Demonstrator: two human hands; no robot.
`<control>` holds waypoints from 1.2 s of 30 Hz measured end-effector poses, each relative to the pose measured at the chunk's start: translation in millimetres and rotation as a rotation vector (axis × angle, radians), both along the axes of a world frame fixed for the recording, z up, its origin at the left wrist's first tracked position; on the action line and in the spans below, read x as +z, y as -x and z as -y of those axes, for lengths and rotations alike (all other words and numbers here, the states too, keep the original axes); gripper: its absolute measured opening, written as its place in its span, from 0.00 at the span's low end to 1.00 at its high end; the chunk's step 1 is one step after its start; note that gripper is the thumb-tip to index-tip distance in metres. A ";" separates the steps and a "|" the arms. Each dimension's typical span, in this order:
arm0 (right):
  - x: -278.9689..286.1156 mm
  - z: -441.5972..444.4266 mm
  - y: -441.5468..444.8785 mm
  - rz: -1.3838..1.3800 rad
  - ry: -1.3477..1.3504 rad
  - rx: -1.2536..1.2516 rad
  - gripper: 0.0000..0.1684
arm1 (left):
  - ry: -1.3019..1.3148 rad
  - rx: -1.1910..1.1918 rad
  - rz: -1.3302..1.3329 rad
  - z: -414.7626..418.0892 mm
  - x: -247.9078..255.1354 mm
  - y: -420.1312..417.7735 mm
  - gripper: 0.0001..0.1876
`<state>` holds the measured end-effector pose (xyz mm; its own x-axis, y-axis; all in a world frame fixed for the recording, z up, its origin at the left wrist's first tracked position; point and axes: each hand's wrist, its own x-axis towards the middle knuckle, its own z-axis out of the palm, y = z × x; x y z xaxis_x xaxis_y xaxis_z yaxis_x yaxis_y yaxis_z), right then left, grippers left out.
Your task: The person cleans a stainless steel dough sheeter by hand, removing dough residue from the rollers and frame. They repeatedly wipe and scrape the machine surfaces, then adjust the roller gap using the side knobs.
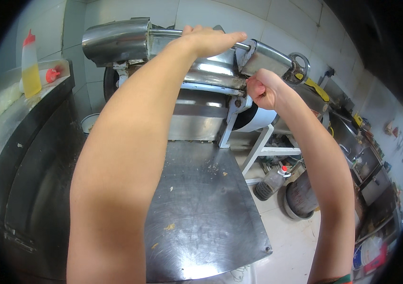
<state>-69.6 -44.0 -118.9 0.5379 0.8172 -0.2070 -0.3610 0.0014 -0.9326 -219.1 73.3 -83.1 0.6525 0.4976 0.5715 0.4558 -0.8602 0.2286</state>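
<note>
A metal roller machine [215, 71], seemingly a dough sheeter, stands before me. My left hand [207, 41] lies palm down over the steel rod [166, 32] along its top, thumb spread to the right; its fingertips are partly hidden behind the rod. Lower and to the right, my right hand [263, 88] is curled into a fist against the machine's right side, below the steel end cover [267, 60]. Nothing shows in that fist. A handwheel [303, 67] sits just beyond it. Beneath the rollers a steel tray [201, 198] slopes toward me, with scattered dry scraps on it.
A squeeze bottle of yellow liquid [31, 80] stands on the left counter ledge [50, 92], beside a second, lying bottle [50, 75]. On the floor at right are a jug of dark liquid [270, 183] and a grey cylinder [301, 191] in a basin. A white frame [258, 149] supports the machine.
</note>
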 end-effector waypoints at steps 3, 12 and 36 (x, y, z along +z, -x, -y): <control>0.1 -5.4 2.2 0.017 0.002 0.003 0.06 | 0.042 0.013 -0.021 1.0 0.4 0.8 0.47; -5.9 -20.3 8.9 0.069 0.010 -0.079 0.09 | 0.002 -0.010 0.034 4.1 -3.4 4.4 0.48; -69.4 -6.5 23.7 0.558 0.030 0.011 0.11 | -0.014 -0.058 0.053 5.6 -5.1 18.2 0.42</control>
